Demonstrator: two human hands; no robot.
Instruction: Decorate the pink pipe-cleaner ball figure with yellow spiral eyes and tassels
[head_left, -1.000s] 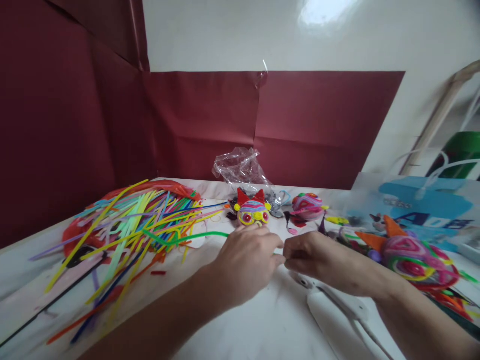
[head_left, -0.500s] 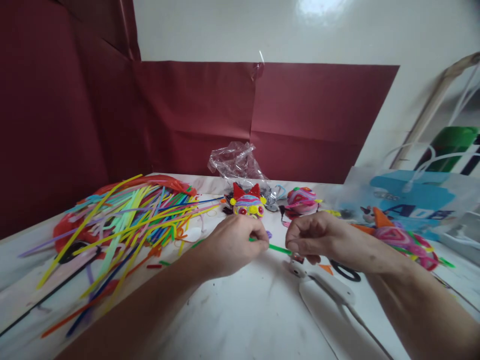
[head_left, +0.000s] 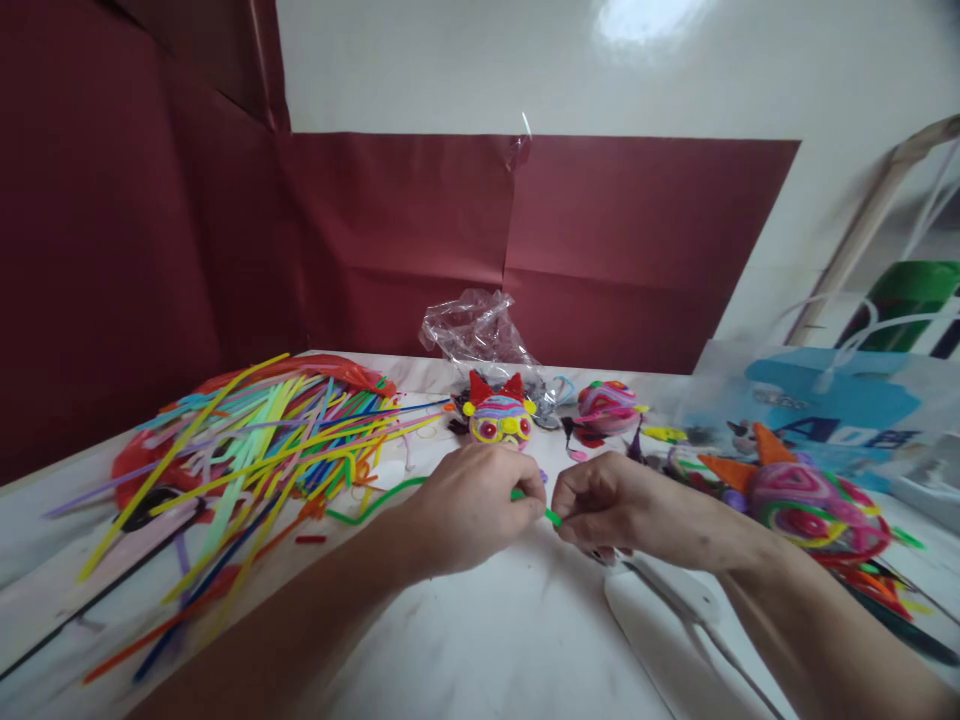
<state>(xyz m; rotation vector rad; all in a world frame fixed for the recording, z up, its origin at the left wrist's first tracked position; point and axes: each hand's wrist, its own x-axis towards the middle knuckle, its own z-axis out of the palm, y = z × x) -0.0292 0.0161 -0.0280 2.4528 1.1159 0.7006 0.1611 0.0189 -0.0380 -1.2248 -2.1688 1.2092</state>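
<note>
A bent green pipe cleaner [head_left: 390,495] runs from the left into my left hand [head_left: 484,505], whose fingers pinch it. Its other end reaches my right hand [head_left: 611,508], closed on it with thumb and forefinger. Only a short green piece shows between the two hands. Just behind my left hand stands a figure [head_left: 501,415] with red pointed ears and pink-and-yellow eyes. Partly under my right hand lies a white corded tool [head_left: 671,590]; its tip is hidden.
Many coloured pipe cleaners [head_left: 277,430] are heaped at the left. Behind sit a clear plastic bag [head_left: 480,330] and a round pink ornament [head_left: 607,405]. A larger pink-and-orange figure [head_left: 814,500] and a blue-and-white bag [head_left: 832,400] are at the right.
My right hand has moved left and slightly down, closer to my left hand, so less green shows between them. More of the green pipe cleaner shows left of my left hand.
</note>
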